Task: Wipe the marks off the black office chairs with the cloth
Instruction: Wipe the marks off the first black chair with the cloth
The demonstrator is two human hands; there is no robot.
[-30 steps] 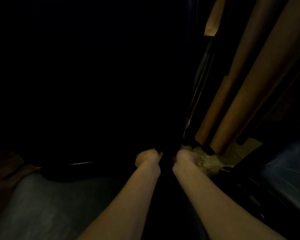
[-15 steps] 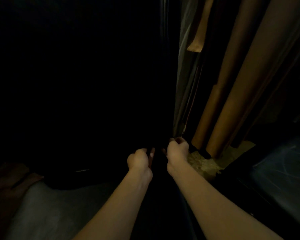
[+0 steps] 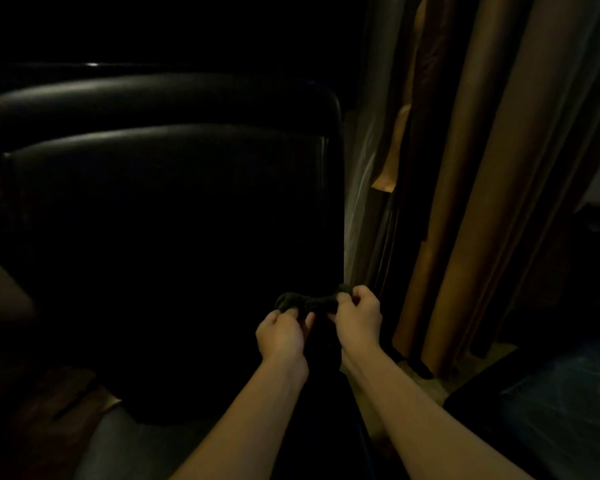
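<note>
The room is very dim. A dark cloth (image 3: 310,302) hangs bunched between my two hands, just in front of a black padded office chair (image 3: 174,209) that fills the left and middle of the view. My left hand (image 3: 282,332) pinches the cloth's left end with curled fingers. My right hand (image 3: 357,315) grips its right end, near the chair back's right edge. A second black chair back (image 3: 153,98) stands right behind the first. No marks can be made out in this light.
Tall brown cardboard rolls (image 3: 482,188) lean upright at the right, close to my right hand. A dark bin with a plastic liner (image 3: 561,403) sits at the lower right. Grey floor (image 3: 111,445) shows at the lower left.
Both hands have risen from low by the floor, and the cloth now shows stretched between them. The view has tilted up, so the chair backs have come into sight.
</note>
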